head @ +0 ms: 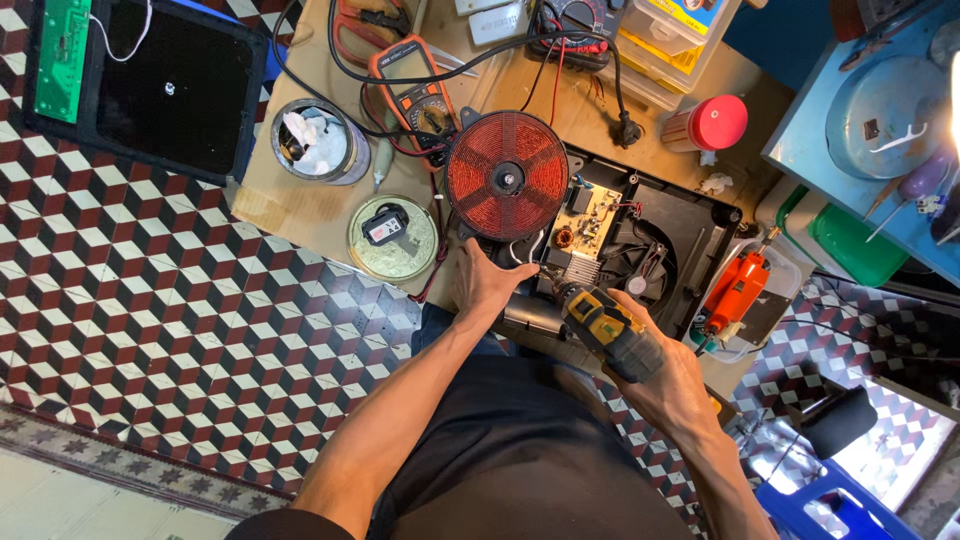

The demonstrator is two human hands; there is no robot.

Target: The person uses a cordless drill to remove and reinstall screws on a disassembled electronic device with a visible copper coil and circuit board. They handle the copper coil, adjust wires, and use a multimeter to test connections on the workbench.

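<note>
We find the left hand (483, 278) gripping the near edge of the opened black cooker base (690, 222) beneath the round red copper coil (507, 175); the right hand (655, 365) grasps a yellow-and-black cordless screwdriver (608, 328).

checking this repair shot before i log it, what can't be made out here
- Driver bit tip and the screw it meets: head view, hidden behind the yellow and black power driver in the right hand.
- Left hand fingertips: tucked under the red coil.
- Multimeter reading: too small.
- Orange tool: tip hidden in its tray.
</note>
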